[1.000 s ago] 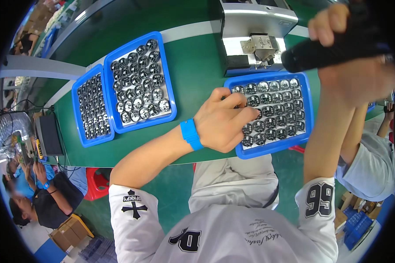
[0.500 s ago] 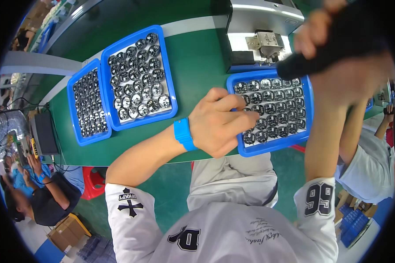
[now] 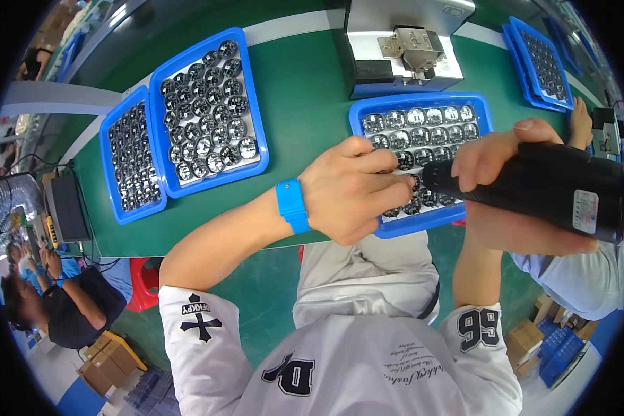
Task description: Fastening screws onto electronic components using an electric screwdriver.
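Note:
My right hand (image 3: 496, 191) is wrapped round a black electric screwdriver (image 3: 551, 184) with a tapered nose and a pale label. Its nose points left, over the near part of a blue tray (image 3: 487, 111). Rows of round, shiny black-and-silver parts (image 3: 417, 116) fill that tray. My left hand (image 3: 353, 191), with a blue wristband (image 3: 292, 206), lies over the tray's left side. Its fingers are curled and pinched at a part close to the screwdriver's tip; what they grip is mostly hidden.
Two more blue trays of such parts stand at the left, a larger one (image 3: 262, 139) and a narrower one (image 3: 107, 163). A metal fixture (image 3: 419, 52) sits behind the front tray. More stacked trays (image 3: 516, 55) and another person's hand (image 3: 580, 125) are at the right; another person (image 3: 83, 305) works at the left.
My right hand has brought the screwdriver down and nearer, its nose now beside my left fingers. The left hand stays at the tray, and the view has shifted slightly.

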